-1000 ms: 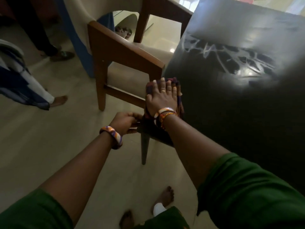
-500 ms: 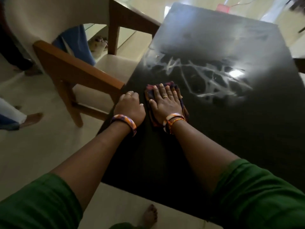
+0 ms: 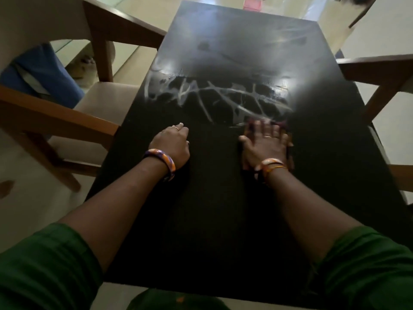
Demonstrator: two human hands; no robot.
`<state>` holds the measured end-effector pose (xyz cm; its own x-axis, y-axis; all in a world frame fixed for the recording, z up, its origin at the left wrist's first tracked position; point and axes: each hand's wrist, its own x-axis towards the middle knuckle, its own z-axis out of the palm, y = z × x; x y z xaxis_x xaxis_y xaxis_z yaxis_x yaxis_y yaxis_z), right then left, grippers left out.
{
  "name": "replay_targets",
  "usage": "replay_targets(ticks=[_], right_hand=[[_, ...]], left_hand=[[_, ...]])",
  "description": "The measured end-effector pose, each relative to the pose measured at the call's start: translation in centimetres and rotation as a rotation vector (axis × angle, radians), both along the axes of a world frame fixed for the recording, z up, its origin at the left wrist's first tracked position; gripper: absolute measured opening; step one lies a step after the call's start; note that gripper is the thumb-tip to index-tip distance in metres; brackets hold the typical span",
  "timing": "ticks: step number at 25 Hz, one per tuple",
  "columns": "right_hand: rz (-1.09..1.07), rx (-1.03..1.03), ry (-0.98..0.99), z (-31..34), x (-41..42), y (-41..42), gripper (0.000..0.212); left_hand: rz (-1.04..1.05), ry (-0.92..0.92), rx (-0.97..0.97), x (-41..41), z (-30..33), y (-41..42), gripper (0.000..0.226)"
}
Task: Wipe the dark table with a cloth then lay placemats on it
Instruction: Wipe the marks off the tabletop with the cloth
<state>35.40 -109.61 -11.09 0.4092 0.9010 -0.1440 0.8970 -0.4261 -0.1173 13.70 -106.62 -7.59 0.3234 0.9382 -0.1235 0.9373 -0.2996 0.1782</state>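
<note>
The dark table (image 3: 223, 209) fills the middle of the head view, with pale smear streaks across its centre. My right hand (image 3: 266, 146) lies flat with fingers spread on a dark patterned cloth (image 3: 288, 135), pressing it onto the tabletop right of centre. The cloth is blurred and mostly hidden under the hand. My left hand (image 3: 172, 142) rests on the table to the left, fingers loosely curled, holding nothing. No placemats are in view.
A wooden chair with a cream seat (image 3: 93, 108) stands against the table's left side. Another wooden chair arm (image 3: 377, 70) reaches in at the right. A pink object (image 3: 252, 3) sits past the far end. A person's blue garment (image 3: 44, 77) shows behind the left chair.
My right hand has slid the cloth rightward from the table's left edge toward right of centre. My left hand moved from the table edge onto the top. The view has shifted over the table.
</note>
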Motion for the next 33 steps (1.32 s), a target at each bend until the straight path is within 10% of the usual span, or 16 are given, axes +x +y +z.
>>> replay_targets(ticks=[5, 12, 19, 26, 33], right_hand=[[0.463, -0.003, 0.051, -0.4, -9.0, 1.7, 0.064], [-0.133, -0.088, 0.024, 0.8, 4.2, -0.2, 0.064], [0.328, -0.023, 0.059, -0.2, -8.4, 2.8, 0.058], [-0.268, -0.075, 0.048, 0.8, 1.5, 0.6, 0.053], [0.208, -0.024, 0.050, 0.0, -7.4, 3.0, 0.054]], left_hand=[[0.006, 0.096, 0.061, 1.0, -0.1, 2.0, 0.039], [-0.106, 0.191, 0.100, 0.2, -0.8, 3.5, 0.035], [-0.156, 0.275, 0.134, 0.6, 0.0, 3.8, 0.027], [-0.202, 0.228, 0.109, 0.0, -0.6, 4.2, 0.027], [-0.263, 0.335, 0.098, 1.3, 1.8, 5.0, 0.017]])
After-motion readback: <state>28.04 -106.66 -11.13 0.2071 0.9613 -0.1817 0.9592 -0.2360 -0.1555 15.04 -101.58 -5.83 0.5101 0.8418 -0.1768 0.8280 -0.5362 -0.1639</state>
